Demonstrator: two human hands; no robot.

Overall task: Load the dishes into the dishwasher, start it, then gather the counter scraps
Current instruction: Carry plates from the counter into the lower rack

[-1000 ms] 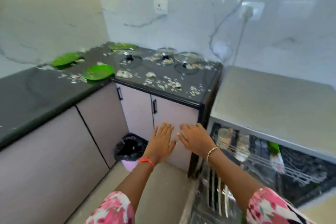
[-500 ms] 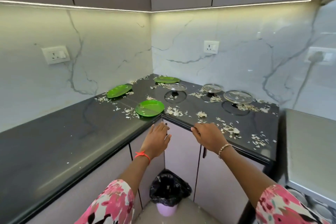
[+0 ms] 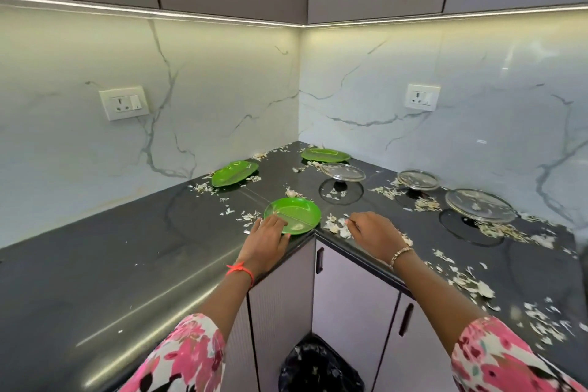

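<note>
Three green plates lie on the black corner counter (image 3: 127, 251): a near one (image 3: 300, 212), one at the left back (image 3: 234, 173) and one in the far corner (image 3: 324, 154). My left hand (image 3: 267, 237) rests on the near plate's front left rim, fingers laid over the edge. My right hand (image 3: 374, 232) hovers palm down, fingers loosely bent, with its fingertips on pale scraps (image 3: 337, 227) beside that plate. More scraps (image 3: 471, 285) are strewn along the right counter. The dishwasher is out of view.
Three glass lids stand knob-down on the counter: (image 3: 342, 171), (image 3: 418, 179), (image 3: 479, 208). A bin with a black bag (image 3: 318, 366) sits on the floor below the corner cabinets. Wall sockets (image 3: 124, 103) (image 3: 423, 97) are on the marble backsplash.
My view has swung up from the open dishwasher to the corner counter. Both hands rose from in front of the cabinet doors onto the counter, the left reaching the near green plate.
</note>
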